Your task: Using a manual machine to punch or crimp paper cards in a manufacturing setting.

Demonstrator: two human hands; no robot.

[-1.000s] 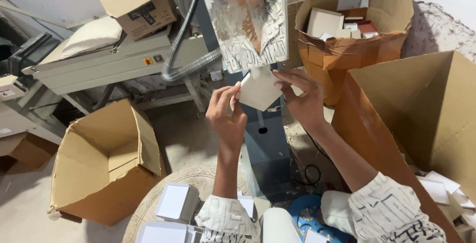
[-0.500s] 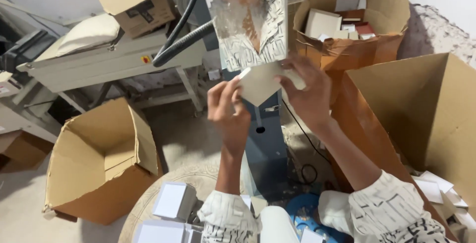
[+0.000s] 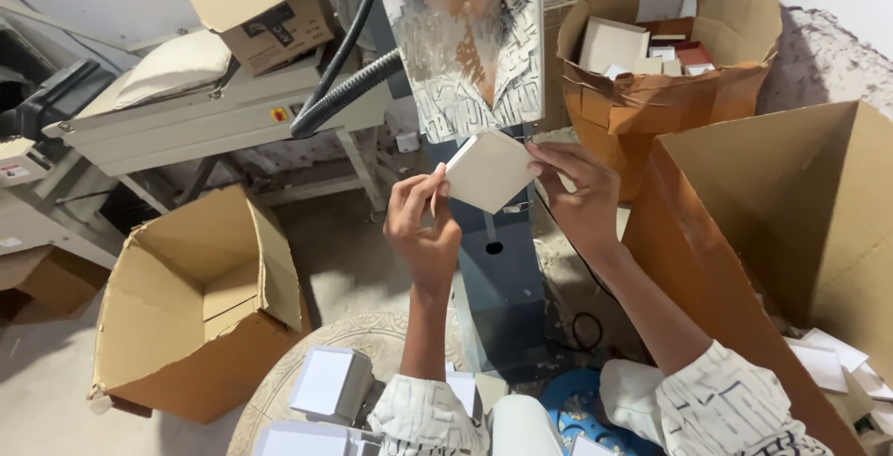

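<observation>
Nearest, low in view: small white boxes (image 3: 321, 382) on a round woven mat (image 3: 367, 335), w/ an open cardboard box (image 3: 191, 302) on the floor to the left. Above them both hands are raised in front of a mirror (image 3: 470, 42). Left hand (image 3: 423, 228) pinches the left corner of a small pale square card (image 3: 488, 170); right hand (image 3: 577, 200) grips its right corner, fingers closed on it. Card is held between the two, tilted like a diamond, flat face toward the camera, approx equal reach from each hand. Plain off-white, no print visible. Farther right, a brown box (image 3: 651, 107) holds more pale pieces.
</observation>
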